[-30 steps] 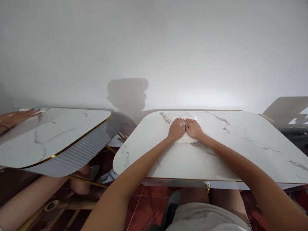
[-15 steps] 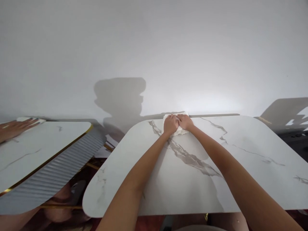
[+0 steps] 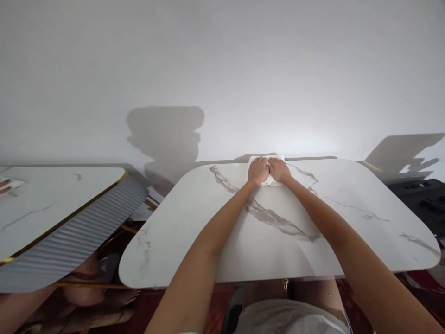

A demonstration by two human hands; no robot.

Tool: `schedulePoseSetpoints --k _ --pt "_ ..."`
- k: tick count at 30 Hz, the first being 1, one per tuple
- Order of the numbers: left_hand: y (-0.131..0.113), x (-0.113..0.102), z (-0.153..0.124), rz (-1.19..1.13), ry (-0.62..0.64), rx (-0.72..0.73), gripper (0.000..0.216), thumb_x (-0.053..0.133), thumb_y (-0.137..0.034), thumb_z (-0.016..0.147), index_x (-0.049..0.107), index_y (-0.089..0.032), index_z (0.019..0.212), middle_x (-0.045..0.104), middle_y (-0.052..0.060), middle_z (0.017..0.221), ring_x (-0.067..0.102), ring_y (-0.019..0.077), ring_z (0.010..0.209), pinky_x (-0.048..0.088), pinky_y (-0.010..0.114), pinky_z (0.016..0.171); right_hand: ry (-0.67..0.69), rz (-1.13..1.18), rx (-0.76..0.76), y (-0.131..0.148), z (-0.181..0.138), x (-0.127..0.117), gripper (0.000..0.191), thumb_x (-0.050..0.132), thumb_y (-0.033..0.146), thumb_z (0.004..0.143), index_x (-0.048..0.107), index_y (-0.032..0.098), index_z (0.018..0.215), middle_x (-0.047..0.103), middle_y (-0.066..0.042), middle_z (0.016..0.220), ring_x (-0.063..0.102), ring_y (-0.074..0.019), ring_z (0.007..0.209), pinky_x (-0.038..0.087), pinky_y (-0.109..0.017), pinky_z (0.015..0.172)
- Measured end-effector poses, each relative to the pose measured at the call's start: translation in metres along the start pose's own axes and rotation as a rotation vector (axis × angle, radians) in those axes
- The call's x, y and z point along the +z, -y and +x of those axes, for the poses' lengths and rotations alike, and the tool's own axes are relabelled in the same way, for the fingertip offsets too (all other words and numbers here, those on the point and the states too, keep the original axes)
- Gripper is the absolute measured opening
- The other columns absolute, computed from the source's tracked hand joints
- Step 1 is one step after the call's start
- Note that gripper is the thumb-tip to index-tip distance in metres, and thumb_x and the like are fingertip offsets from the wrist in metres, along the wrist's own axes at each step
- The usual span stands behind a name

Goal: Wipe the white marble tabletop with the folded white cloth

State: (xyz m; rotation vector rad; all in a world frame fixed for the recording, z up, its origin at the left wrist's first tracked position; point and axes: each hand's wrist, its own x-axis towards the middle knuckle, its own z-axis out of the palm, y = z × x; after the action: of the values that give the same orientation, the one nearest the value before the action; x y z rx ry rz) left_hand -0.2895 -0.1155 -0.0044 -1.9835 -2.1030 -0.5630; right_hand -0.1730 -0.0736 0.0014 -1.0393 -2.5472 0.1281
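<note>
Both of my hands press on a folded white cloth (image 3: 267,181) at the back edge of a white marble-patterned table (image 3: 181,232). My left hand (image 3: 259,170) has its fingers drawn together over the cloth's left half. Beside it, my right hand (image 3: 279,170) bears down on the right half, its thumb close to the left one. The cloth lies flat under them, its ragged edges showing around the fingers. My palms hide most of its middle.
A plain wall (image 3: 222,83) rises behind the table. To the left is a second marble-patterned table (image 3: 69,195) with a gold rim and ribbed grey side; blurred fingers and something white show at its far left. Another person's legs (image 3: 83,292) are below. Black equipment (image 3: 422,199) stands at right.
My two hands and the white cloth have slid rightward along the table's back edge. The other person's hand has moved almost out of view at left. My view has shifted slightly.
</note>
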Motion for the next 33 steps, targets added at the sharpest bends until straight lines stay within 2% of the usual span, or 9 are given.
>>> schedulePoseSetpoints --k 4,9,15,20,23,28,30,33 --pt "-0.010 -0.005 -0.019 -0.027 0.005 0.048 0.035 0.034 -0.018 0.091 0.053 -0.014 0.121 0.053 0.014 0.134 0.043 0.0265 0.129 0.035 0.041 0.107 0.003 -0.009 0.028 0.007 -0.027 -0.006 0.041 0.030 0.017 0.097 0.052 0.008 0.129 0.049 -0.014 0.141 0.039 -0.0233 0.131 0.026 -0.036 0.106" --pt "-0.014 -0.017 -0.057 -0.044 0.017 0.086 0.037 0.036 -0.019 0.090 0.051 -0.015 0.124 0.053 0.012 0.135 0.043 0.0251 0.130 0.034 0.040 0.110 0.004 -0.041 0.042 0.033 -0.067 -0.015 0.043 0.031 0.016 0.095 0.050 0.006 0.132 0.048 -0.015 0.141 0.038 -0.0249 0.131 0.024 -0.038 0.107" --pt "-0.015 -0.039 -0.122 -0.061 0.003 0.087 0.042 0.032 -0.022 0.091 0.048 -0.014 0.130 0.049 0.013 0.140 0.040 0.0248 0.133 0.031 0.041 0.114 0.040 -0.063 -0.012 0.076 -0.118 -0.024 0.047 0.033 0.017 0.094 0.046 0.000 0.135 0.046 -0.019 0.143 0.037 -0.0290 0.133 0.024 -0.041 0.109" --pt "-0.019 -0.061 -0.177 -0.049 0.081 0.009 0.048 0.030 -0.024 0.091 0.045 -0.011 0.135 0.044 0.013 0.145 0.035 0.0257 0.138 0.028 0.043 0.115 0.066 -0.056 -0.078 0.109 -0.158 -0.030 0.049 0.033 0.016 0.092 0.045 -0.002 0.136 0.043 -0.023 0.143 0.037 -0.0316 0.133 0.023 -0.046 0.110" --pt "-0.025 -0.069 -0.212 -0.061 0.101 -0.048 0.052 0.032 -0.026 0.090 0.041 -0.014 0.140 0.040 0.011 0.149 0.031 0.0257 0.140 0.027 0.045 0.116 0.066 -0.011 -0.140 0.120 -0.185 -0.036 0.051 0.035 0.018 0.091 0.044 -0.004 0.136 0.043 -0.024 0.143 0.036 -0.0329 0.134 0.023 -0.047 0.111" --pt "-0.055 -0.074 -0.259 -0.166 0.122 -0.142 0.064 0.040 -0.027 0.085 0.028 -0.024 0.147 0.032 0.005 0.154 0.024 0.0257 0.143 0.027 0.047 0.115 0.086 0.058 -0.197 0.116 -0.233 -0.052 0.051 0.038 0.017 0.089 0.045 0.001 0.137 0.043 -0.020 0.145 0.035 -0.0299 0.136 0.025 -0.046 0.113" --pt "-0.074 -0.077 -0.266 -0.233 0.185 -0.196 0.072 0.044 -0.026 0.081 0.022 -0.023 0.149 0.027 0.005 0.155 0.019 0.0258 0.145 0.024 0.047 0.117 0.090 0.058 -0.216 0.105 -0.249 -0.059 0.051 0.038 0.017 0.089 0.046 0.004 0.138 0.043 -0.018 0.145 0.035 -0.0282 0.137 0.026 -0.047 0.113" --pt "-0.106 -0.085 -0.257 -0.338 0.318 -0.244 0.076 0.045 -0.026 0.079 0.018 -0.019 0.150 0.020 0.006 0.158 0.010 0.0249 0.146 0.017 0.044 0.119 0.083 0.030 -0.236 0.079 -0.265 -0.069 0.050 0.036 0.018 0.090 0.046 0.006 0.138 0.044 -0.016 0.145 0.036 -0.0267 0.136 0.029 -0.047 0.112"
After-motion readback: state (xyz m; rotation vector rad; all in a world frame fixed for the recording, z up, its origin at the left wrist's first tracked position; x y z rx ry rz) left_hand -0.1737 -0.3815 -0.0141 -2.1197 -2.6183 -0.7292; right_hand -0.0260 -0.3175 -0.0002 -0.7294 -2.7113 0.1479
